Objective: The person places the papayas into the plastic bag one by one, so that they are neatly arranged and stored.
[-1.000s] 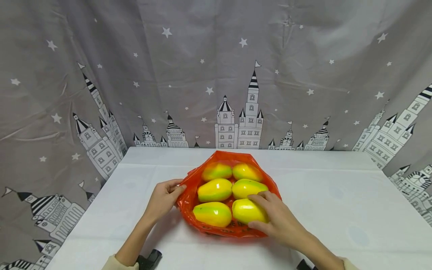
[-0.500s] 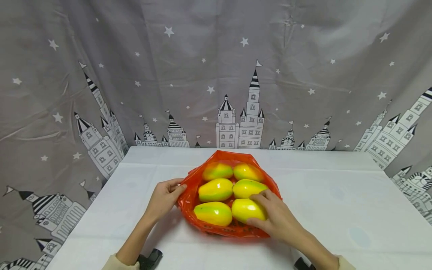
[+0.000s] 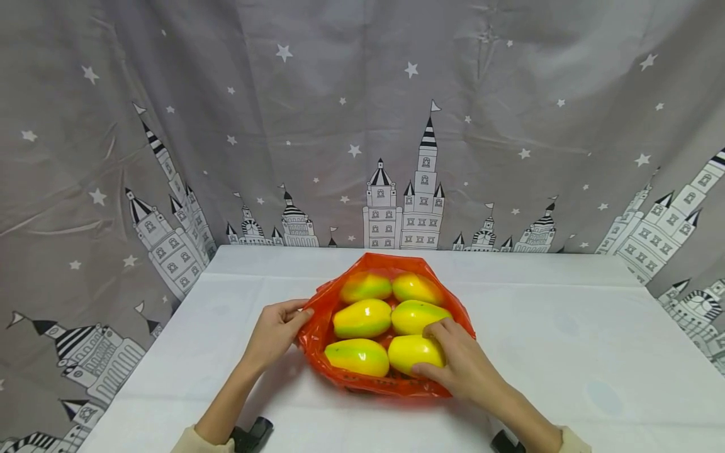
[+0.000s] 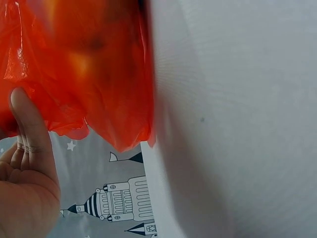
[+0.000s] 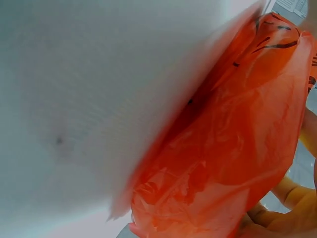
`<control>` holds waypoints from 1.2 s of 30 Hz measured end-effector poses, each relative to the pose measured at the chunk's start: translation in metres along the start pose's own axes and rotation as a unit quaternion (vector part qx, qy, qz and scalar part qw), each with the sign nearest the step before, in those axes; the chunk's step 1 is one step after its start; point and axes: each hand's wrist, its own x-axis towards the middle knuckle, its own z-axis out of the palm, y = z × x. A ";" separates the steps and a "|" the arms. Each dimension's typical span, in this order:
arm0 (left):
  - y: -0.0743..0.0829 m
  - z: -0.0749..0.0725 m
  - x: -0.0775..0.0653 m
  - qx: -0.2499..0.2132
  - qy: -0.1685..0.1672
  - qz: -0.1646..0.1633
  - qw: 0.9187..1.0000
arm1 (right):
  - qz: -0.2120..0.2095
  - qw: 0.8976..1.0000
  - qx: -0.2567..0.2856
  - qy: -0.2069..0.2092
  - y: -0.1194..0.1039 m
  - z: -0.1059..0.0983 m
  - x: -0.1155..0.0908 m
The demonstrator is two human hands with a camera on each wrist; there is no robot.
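A red plastic bag (image 3: 314, 332) lies on the table with its mouth toward me. Inside sit several glossy yellow-green mangoes (image 3: 362, 318) in two columns. My left hand (image 3: 275, 335) pinches the bag's left rim between thumb and fingers; the left wrist view shows the thumb against the red film (image 4: 109, 94). At the front right of the bag, my right hand (image 3: 466, 363) grips a mango (image 3: 410, 353), thumb below and fingers over its right end. From the right wrist, the bag's side (image 5: 223, 148) hides that mango and part of the hand.
A white cloth covers the table (image 3: 566, 340). Behind it hangs a grey curtain (image 3: 317, 100) printed with castles and stars. Dark wrist-worn devices (image 3: 252, 434) show near the bottom edge.
My right hand has shifted slightly left with the front-right mango, its fingers closer around it. The left hand keeps its hold on the bag's rim.
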 end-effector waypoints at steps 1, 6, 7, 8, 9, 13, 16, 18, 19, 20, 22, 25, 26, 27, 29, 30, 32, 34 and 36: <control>0.000 0.000 0.000 0.001 0.001 -0.001 1.000 | 0.000 1.000 -0.002 0.001 0.000 0.000 0.000; 0.000 0.000 -0.001 0.005 0.003 -0.005 1.000 | -0.003 1.000 -0.023 -0.006 0.001 0.001 -0.001; 0.000 0.000 -0.002 0.004 0.002 -0.005 1.000 | -0.001 0.999 -0.032 -0.010 0.001 0.001 -0.001; 0.001 0.000 -0.002 0.004 0.002 -0.005 1.000 | 0.000 0.999 -0.040 -0.015 0.001 0.001 -0.001; 0.001 0.000 -0.002 0.004 0.002 -0.005 1.000 | 0.001 0.999 -0.049 -0.019 0.001 0.000 -0.002; 0.003 -0.001 -0.003 0.003 0.004 -0.004 1.000 | 0.003 0.996 -0.078 -0.036 0.001 -0.004 -0.002; 0.002 -0.001 -0.003 0.004 0.005 -0.002 1.000 | -0.001 0.995 -0.089 -0.041 0.001 -0.006 -0.002; 0.002 -0.002 -0.003 0.006 0.004 0.000 1.000 | -0.006 0.995 -0.091 -0.041 0.001 -0.007 -0.002; 0.001 -0.002 -0.003 0.008 0.005 0.000 1.000 | -0.009 0.995 -0.092 -0.040 0.002 -0.007 -0.002; 0.001 -0.002 -0.002 0.008 0.006 -0.001 1.000 | -0.011 0.995 -0.094 -0.040 0.002 -0.007 -0.002; 0.000 -0.002 -0.002 0.010 0.008 -0.003 1.000 | -0.018 0.995 -0.096 -0.036 0.002 -0.008 -0.002; -0.001 -0.001 -0.002 0.012 0.008 -0.008 1.000 | -0.020 0.995 -0.095 -0.030 0.002 -0.010 -0.002; -0.001 -0.001 -0.002 0.013 0.007 -0.008 1.000 | -0.018 0.995 -0.092 -0.028 0.002 -0.011 -0.002; -0.001 -0.002 -0.002 0.013 0.007 -0.008 1.000 | -0.015 0.996 -0.088 -0.026 0.002 -0.012 -0.002; -0.001 -0.001 -0.002 0.013 0.005 -0.007 1.000 | -0.005 0.997 -0.080 -0.023 0.002 -0.014 -0.002; -0.001 -0.001 -0.002 0.012 0.004 -0.007 1.000 | -0.001 0.997 -0.077 -0.020 0.002 -0.015 -0.002; -0.001 0.000 -0.002 0.012 0.005 -0.006 1.000 | 0.005 0.997 -0.073 -0.015 0.003 -0.017 -0.002; -0.001 0.000 -0.001 0.010 0.005 -0.005 1.000 | 0.004 0.997 -0.071 -0.009 0.003 -0.018 -0.002; 0.000 0.001 0.000 0.008 0.007 -0.003 1.000 | 0.001 0.997 -0.071 -0.005 0.004 -0.019 -0.003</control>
